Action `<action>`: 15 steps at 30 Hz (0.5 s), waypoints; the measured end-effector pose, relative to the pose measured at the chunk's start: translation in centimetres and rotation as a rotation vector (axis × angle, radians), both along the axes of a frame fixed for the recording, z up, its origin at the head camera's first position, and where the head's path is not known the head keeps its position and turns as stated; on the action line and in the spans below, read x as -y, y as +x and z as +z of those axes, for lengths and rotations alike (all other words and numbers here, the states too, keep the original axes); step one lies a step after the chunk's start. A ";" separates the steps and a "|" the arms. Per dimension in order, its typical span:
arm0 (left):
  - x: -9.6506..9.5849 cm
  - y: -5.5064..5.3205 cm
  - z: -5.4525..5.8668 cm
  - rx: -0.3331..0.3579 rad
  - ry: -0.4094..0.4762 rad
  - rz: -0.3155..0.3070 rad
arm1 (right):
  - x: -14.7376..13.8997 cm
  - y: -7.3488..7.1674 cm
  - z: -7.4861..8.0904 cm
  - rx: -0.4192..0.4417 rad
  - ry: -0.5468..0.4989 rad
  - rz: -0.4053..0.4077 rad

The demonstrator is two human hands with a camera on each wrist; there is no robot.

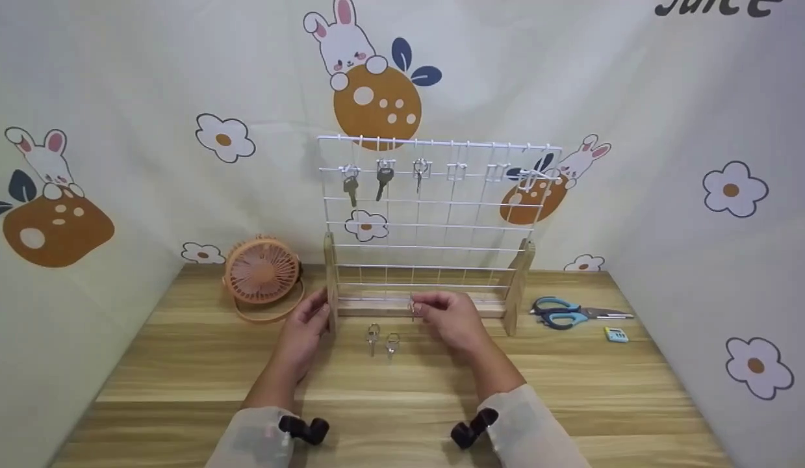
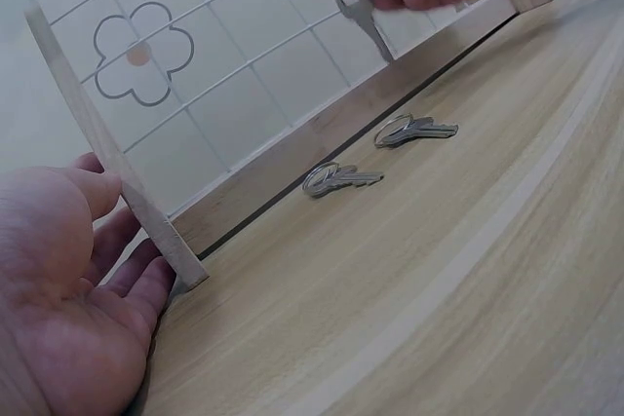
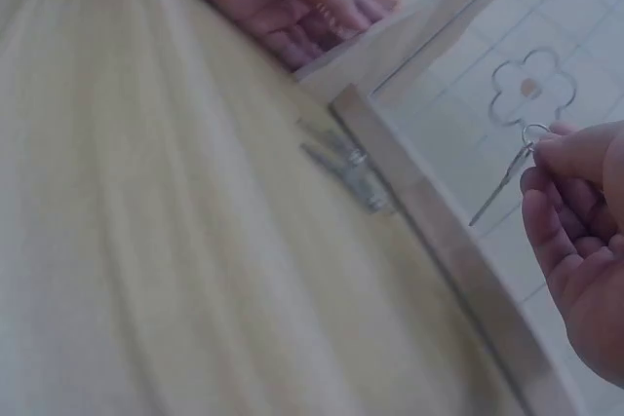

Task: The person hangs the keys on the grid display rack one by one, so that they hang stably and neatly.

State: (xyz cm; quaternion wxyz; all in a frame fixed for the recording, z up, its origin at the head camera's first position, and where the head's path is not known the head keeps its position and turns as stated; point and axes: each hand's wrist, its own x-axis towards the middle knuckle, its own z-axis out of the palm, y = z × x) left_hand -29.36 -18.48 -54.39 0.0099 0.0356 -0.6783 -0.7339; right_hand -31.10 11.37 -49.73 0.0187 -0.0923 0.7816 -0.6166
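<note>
A white wire grid rack (image 1: 441, 142) stands on the table in wooden side supports. My left hand (image 1: 301, 335) grips its left wooden support (image 2: 107, 143), thumb on one side and fingers behind. In front of the grid's lower part, my right hand (image 1: 451, 322) pinches a ring with a key (image 3: 502, 187) dangling from it. Two more ringed keys, one on the left (image 2: 341, 179) and one on the right (image 2: 417, 131), lie on the table before the rack's base. Higher up, three keys hang from hooks: left (image 1: 351, 190), middle (image 1: 384, 183) and right (image 1: 420, 175).
Several white hooks (image 1: 457, 171) without keys line the same row to the right. An orange fan (image 1: 262, 270) stands behind the left hand. Blue-handled scissors (image 1: 561, 313) and a small blue-and-yellow item (image 1: 615, 334) lie right of the rack. Printed cloth surrounds the table (image 1: 441, 403).
</note>
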 end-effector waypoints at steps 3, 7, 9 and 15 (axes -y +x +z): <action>0.0 0.0 0.1 0.003 0.008 -0.002 | -0.2 0.6 2.1 0.001 -0.102 -0.039; -0.1 0.0 0.1 0.011 0.003 0.003 | -0.7 1.4 4.7 -0.034 -0.247 -0.084; 0.0 0.0 0.1 0.015 -0.003 0.008 | -1.0 1.7 5.7 -0.058 -0.294 -0.095; -0.1 0.0 0.2 0.012 -0.018 0.016 | -2.2 2.0 8.2 -0.130 -0.346 -0.121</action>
